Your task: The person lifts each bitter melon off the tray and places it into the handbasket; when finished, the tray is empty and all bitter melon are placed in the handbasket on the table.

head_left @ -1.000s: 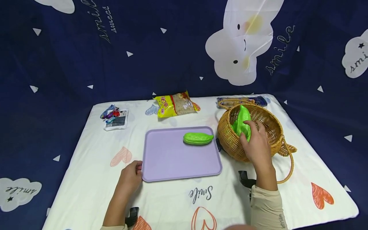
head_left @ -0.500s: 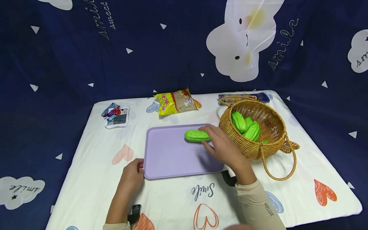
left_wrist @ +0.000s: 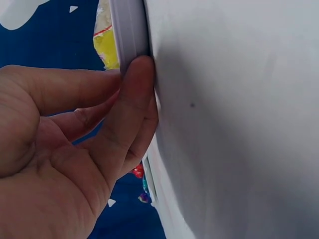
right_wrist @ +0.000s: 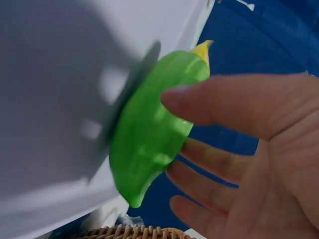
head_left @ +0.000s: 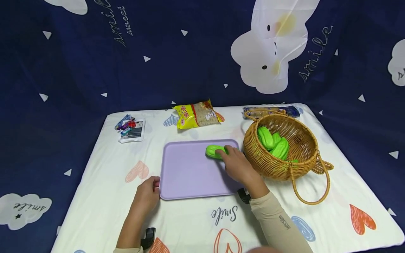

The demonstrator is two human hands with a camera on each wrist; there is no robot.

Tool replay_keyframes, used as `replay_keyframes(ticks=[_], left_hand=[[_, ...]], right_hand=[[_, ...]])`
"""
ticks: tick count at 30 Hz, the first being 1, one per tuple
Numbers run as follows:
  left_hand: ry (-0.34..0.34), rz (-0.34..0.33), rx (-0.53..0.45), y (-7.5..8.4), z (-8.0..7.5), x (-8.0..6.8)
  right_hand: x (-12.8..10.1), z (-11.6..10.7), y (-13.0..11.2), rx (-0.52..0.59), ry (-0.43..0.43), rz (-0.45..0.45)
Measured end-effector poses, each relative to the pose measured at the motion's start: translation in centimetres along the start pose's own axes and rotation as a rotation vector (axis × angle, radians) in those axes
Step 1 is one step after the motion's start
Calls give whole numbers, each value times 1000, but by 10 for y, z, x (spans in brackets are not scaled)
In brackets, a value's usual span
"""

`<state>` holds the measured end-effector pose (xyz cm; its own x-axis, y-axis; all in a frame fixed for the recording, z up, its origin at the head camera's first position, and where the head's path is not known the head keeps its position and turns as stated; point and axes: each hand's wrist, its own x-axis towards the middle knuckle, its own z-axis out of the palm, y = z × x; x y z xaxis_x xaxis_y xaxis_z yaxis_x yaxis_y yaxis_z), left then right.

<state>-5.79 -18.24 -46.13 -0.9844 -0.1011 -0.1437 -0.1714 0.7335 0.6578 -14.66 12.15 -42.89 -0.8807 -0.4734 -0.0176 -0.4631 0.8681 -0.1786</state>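
A light purple tray (head_left: 186,175) lies mid-table. Its left rim is pinched between the thumb and fingers of my left hand (head_left: 147,195), as the left wrist view shows up close. One bright green bitter melon (head_left: 212,151) lies near the tray's back right corner. My right hand (head_left: 239,168) holds it at its right end. In the right wrist view, the thumb is on one side of the bitter melon (right_wrist: 147,122) and fingertips touch the other. A wicker basket (head_left: 264,165) to the right contains several more green bitter melons (head_left: 265,137).
A yellow snack bag (head_left: 197,114) lies behind the tray. At the back left are a flat white packet (head_left: 136,133) and small colourful wrapped sweets (head_left: 126,125). A long blue packet (head_left: 291,111) lies behind the basket. The basket's handle (head_left: 327,188) hangs at its front right.
My right hand has left a bitter melon in the basket, moved left over the tray and taken hold of the one there. The left hand stays at the tray's rim.
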Motion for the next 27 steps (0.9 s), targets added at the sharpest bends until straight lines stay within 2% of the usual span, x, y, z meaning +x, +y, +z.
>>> replay_keyframes(ticks=[4, 15, 19, 23, 27], left_hand=[[-6, -7, -4, 0, 1, 0], [9, -7, -30, -4, 10, 1], [2, -8, -26, -4, 11, 0], [-10, -10, -14, -2, 7, 0], [-17, -5, -1, 0, 2, 1]], right_hand=[[1, 1, 0, 2, 70, -2], [6, 4, -1, 83, 91, 61], [0, 2, -3, 88, 147, 55], [-15, -16, -10, 161, 280, 49], [-34, -49, -14, 314, 395, 115]])
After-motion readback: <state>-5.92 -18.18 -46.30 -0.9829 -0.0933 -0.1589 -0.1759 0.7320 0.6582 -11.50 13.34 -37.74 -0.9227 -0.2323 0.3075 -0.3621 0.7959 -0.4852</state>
